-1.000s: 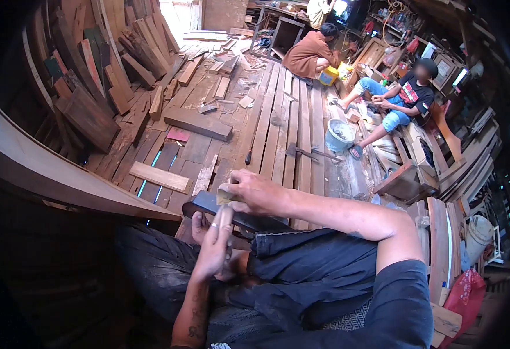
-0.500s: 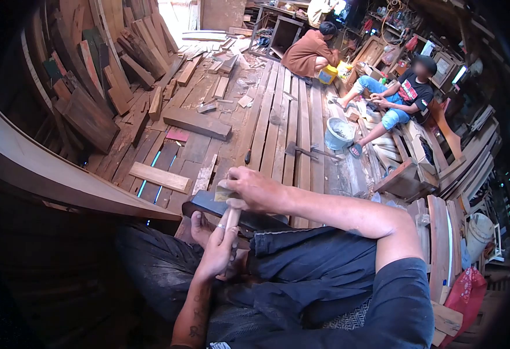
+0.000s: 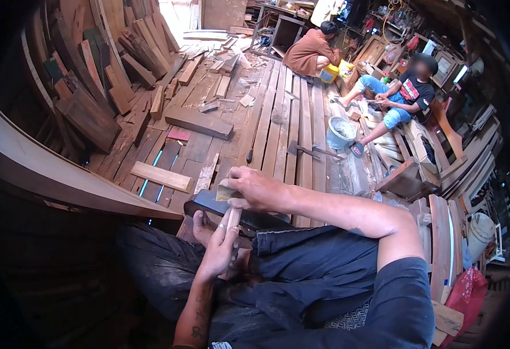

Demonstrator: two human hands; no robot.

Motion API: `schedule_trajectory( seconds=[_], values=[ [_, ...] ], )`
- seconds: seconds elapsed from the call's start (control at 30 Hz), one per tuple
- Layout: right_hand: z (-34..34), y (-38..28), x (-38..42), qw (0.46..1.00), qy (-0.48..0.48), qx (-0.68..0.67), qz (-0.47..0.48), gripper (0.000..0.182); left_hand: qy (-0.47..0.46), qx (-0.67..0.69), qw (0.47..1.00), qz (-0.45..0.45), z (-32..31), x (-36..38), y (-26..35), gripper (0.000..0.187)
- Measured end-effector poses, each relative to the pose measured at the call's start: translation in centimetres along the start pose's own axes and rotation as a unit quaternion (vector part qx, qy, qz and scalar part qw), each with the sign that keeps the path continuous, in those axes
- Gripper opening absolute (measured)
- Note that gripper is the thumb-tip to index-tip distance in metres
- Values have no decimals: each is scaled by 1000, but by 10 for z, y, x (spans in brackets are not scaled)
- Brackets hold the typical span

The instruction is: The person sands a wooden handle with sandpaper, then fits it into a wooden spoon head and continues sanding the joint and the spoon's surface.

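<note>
My left hand [image 3: 219, 253] is closed around a slim pale wooden piece [image 3: 234, 217], held upward at a tilt above my lap. At its upper end my right hand [image 3: 256, 187] pinches a folded yellowish sheet that looks like sandpaper [image 3: 224, 193], pressed against the wood. The wood's top is hidden by the right fingers and the sheet. Just beyond both hands lies a dark, smooth-topped block [image 3: 205, 201], with my bare foot [image 3: 201, 227] beside it.
Loose planks [image 3: 162, 175] and a thick beam [image 3: 199, 123] lie on the slatted floor. A hammer-like tool [image 3: 302, 150] rests near a bucket [image 3: 341, 134]. One person [image 3: 412, 93] sits at right, another [image 3: 310, 53] crouches behind. Boards [image 3: 92, 116] lean at left.
Both hands keep nearly the same place and hold on the wood and sheet. The view has shifted very slightly.
</note>
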State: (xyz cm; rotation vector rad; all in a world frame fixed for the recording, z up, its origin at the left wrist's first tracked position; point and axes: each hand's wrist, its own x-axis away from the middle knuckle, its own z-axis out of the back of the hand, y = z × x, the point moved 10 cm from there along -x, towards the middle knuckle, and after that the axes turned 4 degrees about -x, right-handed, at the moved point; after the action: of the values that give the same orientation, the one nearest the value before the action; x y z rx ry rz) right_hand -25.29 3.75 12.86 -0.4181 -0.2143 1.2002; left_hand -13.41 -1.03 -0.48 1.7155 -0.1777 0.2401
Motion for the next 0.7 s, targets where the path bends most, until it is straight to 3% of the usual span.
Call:
schedule_trajectory(
  seconds=[0.47,0.63,0.7],
  values=[
    [-5,3,1,1000,11,13,9,56,11,15,1000,12,8,2,4,55],
    [-7,4,3,999,19,28,18,55,-2,82,997,12,8,-1,-1,56],
    [-6,1,5,999,16,37,24,55,-5,34,999,12,5,3,5,56]
  ],
)
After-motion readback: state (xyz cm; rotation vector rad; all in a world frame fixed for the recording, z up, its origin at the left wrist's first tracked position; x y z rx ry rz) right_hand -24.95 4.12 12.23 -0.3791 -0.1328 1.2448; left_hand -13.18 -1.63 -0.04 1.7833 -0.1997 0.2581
